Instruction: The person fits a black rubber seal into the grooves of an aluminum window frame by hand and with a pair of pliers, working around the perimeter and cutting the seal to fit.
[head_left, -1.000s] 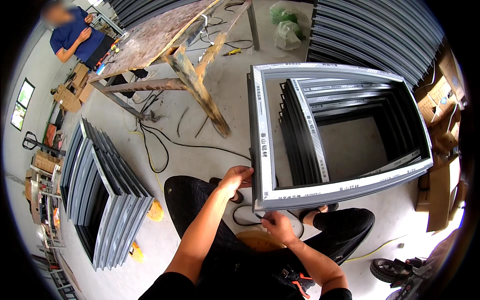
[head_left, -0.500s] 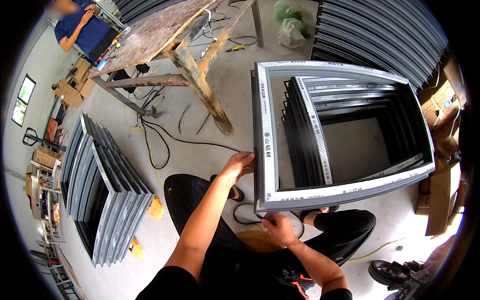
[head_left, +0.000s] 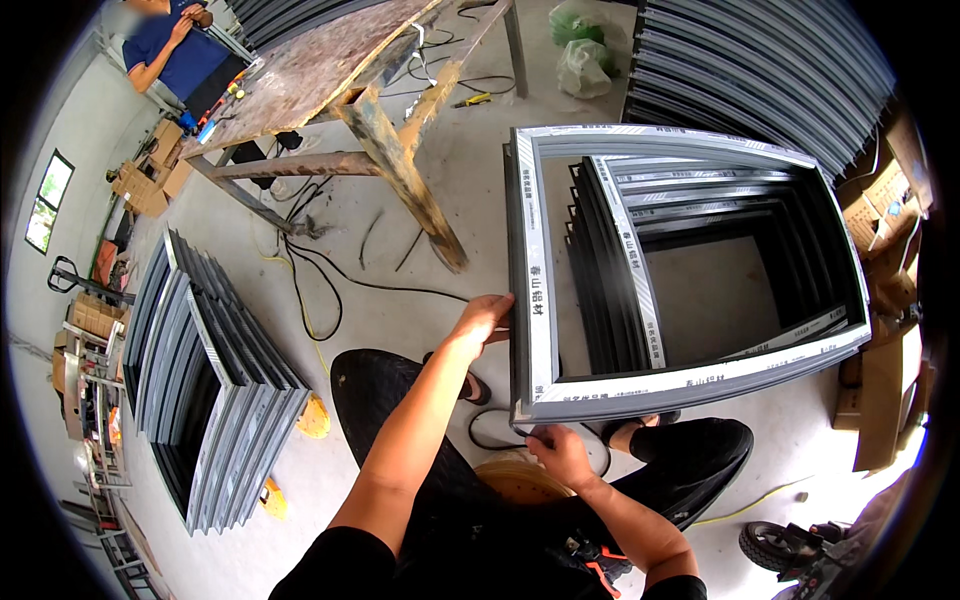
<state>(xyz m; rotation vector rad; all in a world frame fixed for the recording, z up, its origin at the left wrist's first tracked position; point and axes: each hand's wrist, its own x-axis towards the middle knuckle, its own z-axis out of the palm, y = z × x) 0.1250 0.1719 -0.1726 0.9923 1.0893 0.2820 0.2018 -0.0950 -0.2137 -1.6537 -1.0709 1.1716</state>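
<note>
A grey window frame point(head_left: 540, 290) with white printed protective film lies on top of a stack of similar frames point(head_left: 597, 290), in front of me and to the right. My left hand point(head_left: 484, 322) is closed at the left outer side of the top frame, fingertips against its edge and the other fingers curled below. My right hand point(head_left: 562, 456) pinches close under the near left corner of that frame. A short dark end shows by its fingertips, too small to name. Between my hands a black cord-like loop point(head_left: 478, 428) hangs or lies low.
Another frame stack point(head_left: 225, 400) stands on yellow supports at left. Beyond is a worn workbench point(head_left: 310, 75) with a person point(head_left: 190, 55) behind it. Black cables point(head_left: 330, 290) cross the floor. Long profiles point(head_left: 750, 80) and cardboard boxes point(head_left: 885, 390) are at right, a wheel point(head_left: 768, 545) at lower right.
My left hand has slid slightly away from me along the left side of the frame. The right hand stays at the near corner. The view has shifted a little.
</note>
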